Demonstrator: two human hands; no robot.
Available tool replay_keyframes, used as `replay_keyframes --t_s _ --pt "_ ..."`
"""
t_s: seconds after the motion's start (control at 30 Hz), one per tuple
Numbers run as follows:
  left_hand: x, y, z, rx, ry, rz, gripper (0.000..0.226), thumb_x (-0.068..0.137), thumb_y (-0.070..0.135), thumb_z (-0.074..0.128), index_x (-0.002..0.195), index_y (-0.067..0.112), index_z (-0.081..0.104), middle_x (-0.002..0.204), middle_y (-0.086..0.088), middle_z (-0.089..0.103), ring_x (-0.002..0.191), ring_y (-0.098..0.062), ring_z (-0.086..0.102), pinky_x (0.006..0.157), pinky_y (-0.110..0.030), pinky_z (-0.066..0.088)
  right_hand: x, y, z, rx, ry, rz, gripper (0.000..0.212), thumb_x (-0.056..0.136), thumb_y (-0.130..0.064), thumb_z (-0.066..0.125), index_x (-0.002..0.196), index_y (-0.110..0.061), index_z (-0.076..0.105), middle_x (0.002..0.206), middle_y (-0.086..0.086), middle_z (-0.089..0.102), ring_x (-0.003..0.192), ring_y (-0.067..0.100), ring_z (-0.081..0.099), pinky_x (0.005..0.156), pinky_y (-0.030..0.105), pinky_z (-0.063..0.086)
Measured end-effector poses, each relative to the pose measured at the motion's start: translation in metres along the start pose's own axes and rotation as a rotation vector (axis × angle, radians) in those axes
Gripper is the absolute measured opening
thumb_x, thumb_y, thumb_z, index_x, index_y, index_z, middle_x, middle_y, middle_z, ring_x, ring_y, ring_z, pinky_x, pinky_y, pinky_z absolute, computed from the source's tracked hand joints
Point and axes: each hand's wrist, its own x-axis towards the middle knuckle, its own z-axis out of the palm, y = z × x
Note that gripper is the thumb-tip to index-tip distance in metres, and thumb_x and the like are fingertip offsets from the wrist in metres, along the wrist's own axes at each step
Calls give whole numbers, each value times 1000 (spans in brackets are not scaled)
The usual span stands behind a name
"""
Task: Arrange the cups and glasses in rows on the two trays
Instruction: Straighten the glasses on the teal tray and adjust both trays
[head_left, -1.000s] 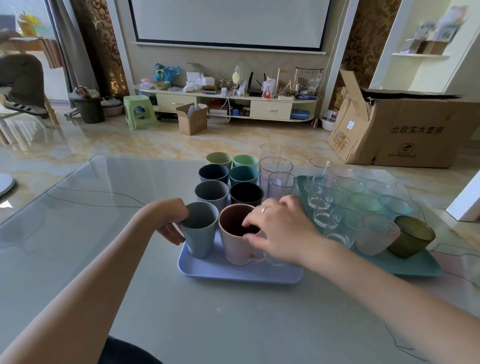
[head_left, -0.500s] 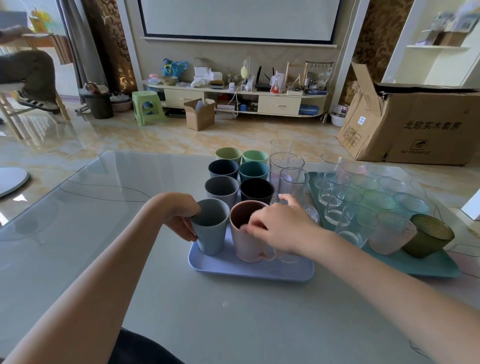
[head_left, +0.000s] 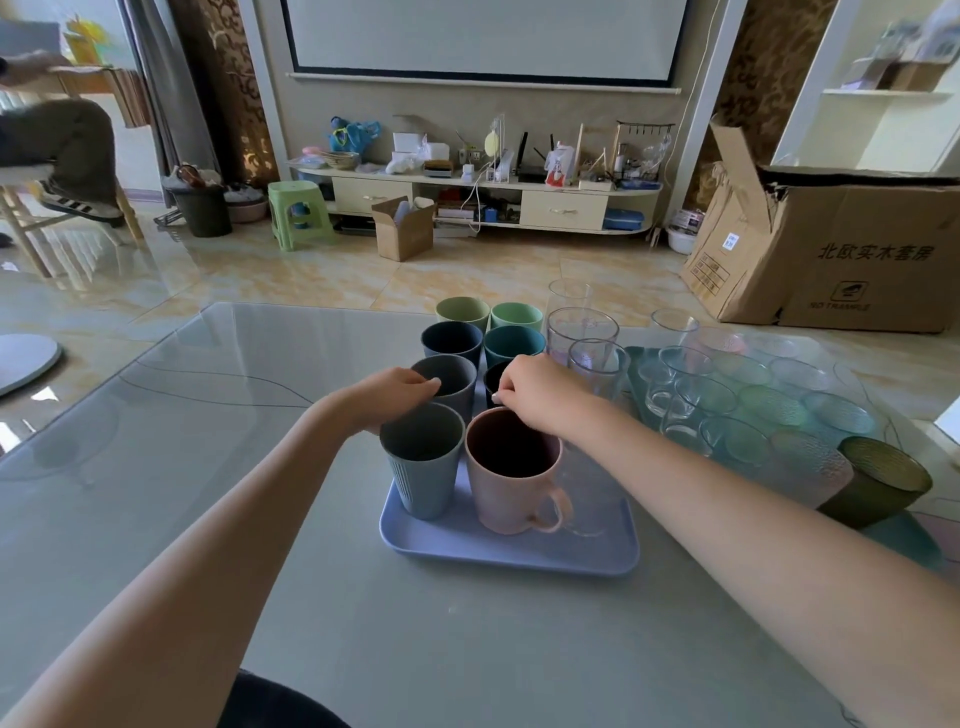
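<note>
A lilac tray (head_left: 509, 553) holds two columns of coloured cups and a column of clear tall glasses (head_left: 584, 332). At its front stand a blue-grey ribbed cup (head_left: 423, 467) and a pink mug (head_left: 511, 473). Just behind them, my left hand (head_left: 392, 397) pinches the rim of a grey cup (head_left: 452, 376). My right hand (head_left: 537, 397) pinches the rim of a black cup (head_left: 493, 382), which it mostly hides. To the right, a teal tray (head_left: 901, 535) carries rows of short clear glasses (head_left: 691, 400) and a dark green glass (head_left: 878, 483).
The trays sit on a glass-topped table (head_left: 156, 467). Beyond its far edge is tiled floor with a large cardboard box (head_left: 841, 249) at the right, a green stool (head_left: 298, 213) and a low TV cabinet (head_left: 478, 197). A seated person (head_left: 57, 150) is at the far left.
My left hand let go of the blue-grey cup and my right hand left the pink mug. Both hands moved one row back, onto the grey and black cups.
</note>
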Motion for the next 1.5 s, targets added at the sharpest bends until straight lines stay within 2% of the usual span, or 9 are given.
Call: replay_keyframes --t_s 0.07,0.13,0.47,0.63,0.87,1.03,1.2,1.33,1.5 --pt "4 -3 -2 -39 -1 -53 44 98 42 39 107 4 58 74 -6 59 65 -15 56 54 -22 46 1 -2 2 43 -9 -23 41 93 -24 54 53 -18 49 58 3 51 66 25 54 63 32 41" --pt "7 -6 -4 -78 5 -73 43 98 44 40 100 4 57 71 -6 58 65 -16 56 61 -25 50 0 -3 2 64 -3 -35 44 93 -21 54 51 -20 44 56 2 48 63 24 51 62 31 39" --pt "10 0 1 188 52 25 45 99 42 37 77 7 56 75 -8 58 60 -12 50 53 -22 38 -5 -1 5 96 63 -52 36 94 -22 53 59 -15 56 66 6 60 69 25 60 66 33 46" --pt "15 0 5 263 65 45 42 98 42 38 85 6 56 83 -10 55 63 -13 48 54 -23 36 -5 0 1 87 46 -60 45 94 -21 52 50 -21 44 55 1 48 59 19 49 60 30 39" --pt "13 -3 6 172 59 66 47 100 41 31 125 7 52 112 -13 60 98 -24 58 78 -32 47 -10 -1 -2 36 45 -63 46 97 -28 46 52 -18 42 55 1 46 59 22 49 56 30 37" --pt "15 -17 -12 -298 242 -88 27 100 27 34 122 11 36 112 -18 55 82 -27 63 54 -33 54 -49 15 -30 117 441 -140 31 99 -27 40 90 -15 67 67 0 63 50 13 51 52 28 42" --pt "17 -55 -5 -201 22 -265 21 93 8 46 110 -2 53 106 -16 58 68 -22 61 51 -31 55 -128 69 -7 359 766 72 15 94 -13 51 86 -6 61 68 3 65 55 22 58 51 35 46" --pt "9 -67 11 -279 -236 -300 24 88 -5 51 110 1 60 114 -11 62 84 -22 65 66 -31 60 -162 93 59 382 436 336 13 92 -17 57 81 -15 49 67 2 60 67 32 61 57 35 43" --pt "10 -84 25 -472 -163 -295 28 80 -20 52 99 -3 62 95 -15 65 86 -26 65 82 -40 58 -155 90 91 242 178 465 27 94 -36 49 80 -14 43 87 12 65 87 33 62 62 32 38"
